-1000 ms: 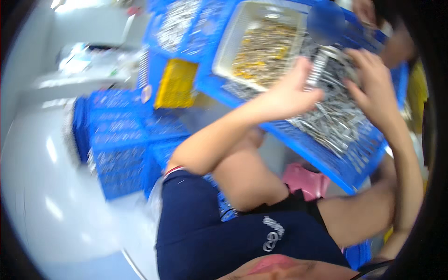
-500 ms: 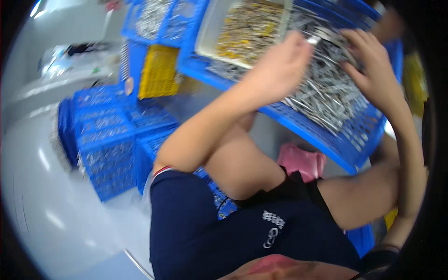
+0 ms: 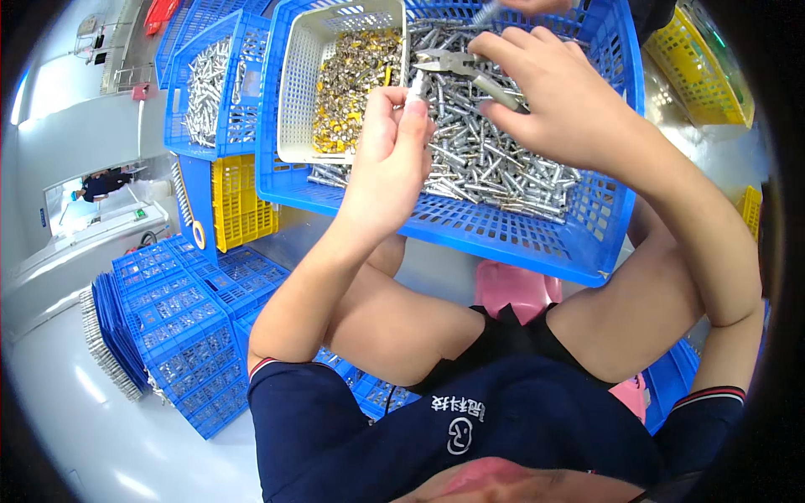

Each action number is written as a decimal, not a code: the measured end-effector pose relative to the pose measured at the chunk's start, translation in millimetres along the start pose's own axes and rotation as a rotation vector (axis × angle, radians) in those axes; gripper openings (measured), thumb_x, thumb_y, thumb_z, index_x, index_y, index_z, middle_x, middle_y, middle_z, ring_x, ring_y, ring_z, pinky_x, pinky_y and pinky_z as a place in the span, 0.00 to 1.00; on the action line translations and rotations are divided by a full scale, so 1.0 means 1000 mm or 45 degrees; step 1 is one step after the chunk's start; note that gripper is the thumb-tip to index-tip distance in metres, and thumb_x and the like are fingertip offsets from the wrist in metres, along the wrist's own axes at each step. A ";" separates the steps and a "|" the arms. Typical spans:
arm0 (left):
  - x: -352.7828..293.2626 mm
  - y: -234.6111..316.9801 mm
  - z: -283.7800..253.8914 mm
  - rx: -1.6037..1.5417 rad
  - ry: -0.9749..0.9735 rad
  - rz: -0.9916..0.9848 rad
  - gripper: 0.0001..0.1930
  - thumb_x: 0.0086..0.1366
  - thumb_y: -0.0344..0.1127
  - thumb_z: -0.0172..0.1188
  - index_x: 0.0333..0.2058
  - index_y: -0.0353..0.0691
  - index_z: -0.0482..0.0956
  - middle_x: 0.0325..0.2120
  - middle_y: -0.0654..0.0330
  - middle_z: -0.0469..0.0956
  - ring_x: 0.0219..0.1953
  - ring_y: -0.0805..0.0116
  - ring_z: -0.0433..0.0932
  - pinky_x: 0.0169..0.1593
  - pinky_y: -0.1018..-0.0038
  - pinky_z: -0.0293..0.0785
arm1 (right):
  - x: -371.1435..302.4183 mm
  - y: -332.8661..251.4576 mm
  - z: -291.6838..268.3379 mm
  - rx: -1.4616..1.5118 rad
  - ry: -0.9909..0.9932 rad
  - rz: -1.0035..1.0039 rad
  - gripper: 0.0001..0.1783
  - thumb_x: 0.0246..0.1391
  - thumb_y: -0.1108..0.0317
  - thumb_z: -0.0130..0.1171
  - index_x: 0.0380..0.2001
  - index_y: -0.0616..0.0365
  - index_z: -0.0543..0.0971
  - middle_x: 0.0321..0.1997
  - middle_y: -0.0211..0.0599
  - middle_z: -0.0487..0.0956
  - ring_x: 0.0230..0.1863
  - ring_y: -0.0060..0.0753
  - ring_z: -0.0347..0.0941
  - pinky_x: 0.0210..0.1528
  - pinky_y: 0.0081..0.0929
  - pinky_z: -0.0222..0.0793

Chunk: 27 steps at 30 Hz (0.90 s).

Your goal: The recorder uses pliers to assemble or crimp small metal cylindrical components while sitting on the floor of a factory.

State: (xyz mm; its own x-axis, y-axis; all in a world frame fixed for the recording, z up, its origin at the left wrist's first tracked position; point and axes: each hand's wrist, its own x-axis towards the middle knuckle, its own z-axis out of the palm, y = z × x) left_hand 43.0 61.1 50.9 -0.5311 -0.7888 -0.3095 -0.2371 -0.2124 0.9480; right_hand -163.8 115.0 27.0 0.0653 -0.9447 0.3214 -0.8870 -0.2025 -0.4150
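Observation:
My left hand (image 3: pixel 390 159) is closed around a short silver metal pin (image 3: pixel 414 89), its tip pointing up. In my right hand (image 3: pixel 562 101) is a pair of pliers (image 3: pixel 457 64) with grey handles; its jaws are beside the pin's upper end, and whether they touch it I cannot tell. Both hands are over a large blue basket (image 3: pixel 537 249). Loose silver metal pins (image 3: pixel 486 159) lie heaped in its right part. A cream tray (image 3: pixel 293 109) in its left part holds small yellow and silver pieces (image 3: pixel 356 92).
Another person's hand (image 3: pixel 530 7) shows at the top edge. A smaller blue basket (image 3: pixel 241 105) with silver parts stands left, above a yellow crate (image 3: pixel 243 205). Blue crates (image 3: pixel 189 335) are stacked at lower left. A pink stool (image 3: pixel 516 289) is between my knees; another yellow basket (image 3: pixel 704 67) is far right.
The view has shifted, and the baskets appear farther left and more level. My left hand now holds the pin upright beside the plier jaws; earlier, both hands were blurred over the heap.

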 end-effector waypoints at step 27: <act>0.020 -0.005 0.000 0.052 -0.002 -0.192 0.10 0.74 0.42 0.47 0.41 0.41 0.68 0.20 0.72 0.62 0.13 0.87 0.50 0.16 0.82 0.43 | -0.004 0.012 0.019 -0.086 -0.328 0.182 0.31 0.49 0.63 0.59 0.56 0.60 0.66 0.49 0.49 0.75 0.52 0.53 0.71 0.51 0.51 0.69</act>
State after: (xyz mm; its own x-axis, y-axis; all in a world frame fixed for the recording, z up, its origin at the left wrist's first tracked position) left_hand 33.2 45.9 40.3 -0.4886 -0.7486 -0.4482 -0.3467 -0.3048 0.8871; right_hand -165.8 111.6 4.9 0.0435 -0.9985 0.0333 -0.9234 -0.0529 -0.3801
